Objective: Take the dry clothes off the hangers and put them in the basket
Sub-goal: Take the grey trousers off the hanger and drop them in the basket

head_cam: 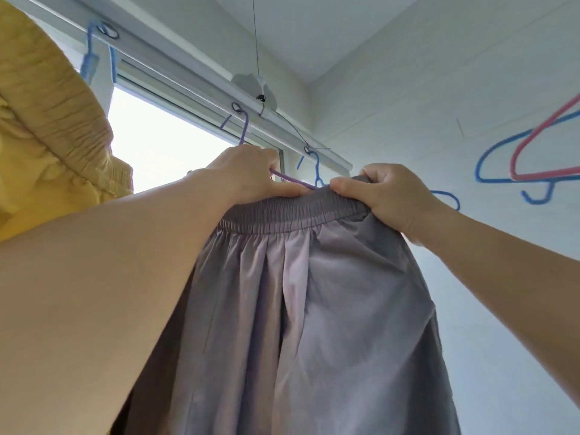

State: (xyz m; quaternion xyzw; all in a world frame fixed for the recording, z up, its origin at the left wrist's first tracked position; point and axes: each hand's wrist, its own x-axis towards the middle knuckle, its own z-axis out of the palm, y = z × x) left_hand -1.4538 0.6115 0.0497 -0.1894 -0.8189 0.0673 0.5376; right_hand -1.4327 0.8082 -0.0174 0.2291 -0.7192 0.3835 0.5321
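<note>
From the head view, looking upward, we see our left hand (pixel 248 174) raised to the purple hanger (pixel 243 128), its fingers curled round the hanger's sloping arm at the left end of the waistband of the grey garment (pixel 314 293). Our right hand (pixel 389 196) pinches the right end of that same elastic waistband, thumb in front and the fingers folded over the top edge. The garment, a greyish-mauve piece with a gathered elastic top, hangs down between our two forearms and fills the lower middle of the view; it is still on the hanger, and the hanger's hook is caught in a ring on the white drying rail (pixel 194 67) that runs across under the ceiling. To the left, a yellow garment (pixel 47 120) with a shirred band hangs close to the camera, just beside our left forearm. On the rail above it sits a blue hanger hook (pixel 91 54) with a clip, and a further blue hook (pixel 317 166) hangs from another ring just behind the grey waistband. A thin wire (pixel 255 36) runs up from the rail to the ceiling. At the right edge, well apart from our hands, a pink hanger (pixel 539 146) and a blue hanger (pixel 489 164) overlap against the white wall. Behind the rail a bright window (pixel 163 139) shows.
</note>
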